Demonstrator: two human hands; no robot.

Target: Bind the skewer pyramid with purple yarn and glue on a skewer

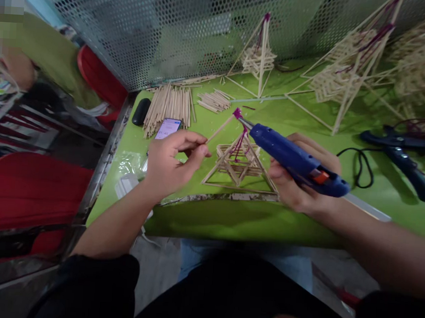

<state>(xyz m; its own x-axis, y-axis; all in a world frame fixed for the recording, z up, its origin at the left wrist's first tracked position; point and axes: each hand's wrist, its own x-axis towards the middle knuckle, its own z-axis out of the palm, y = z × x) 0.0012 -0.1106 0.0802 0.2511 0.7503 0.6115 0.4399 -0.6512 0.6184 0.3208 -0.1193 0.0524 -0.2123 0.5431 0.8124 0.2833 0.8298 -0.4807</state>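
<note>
My left hand [172, 159] pinches a thin wooden stick [219, 129] that slants up to the right, its far tip coated in purple glue. My right hand [299, 176] grips a blue glue gun [299, 159] whose nozzle touches that purple tip. Below the stick and nozzle, a small pyramid of wooden sticks [239, 165] with purple glue strands stands on the green table [230, 222] near its front edge.
Loose stick bundles [168, 106] and a shorter pile [213, 100] lie at the back left, beside a phone [168, 128] and a black case [141, 111]. Finished stick pyramids [258, 56] stand against the mesh wall. Black pliers [403, 151] and a cord lie right. Another person sits at far left.
</note>
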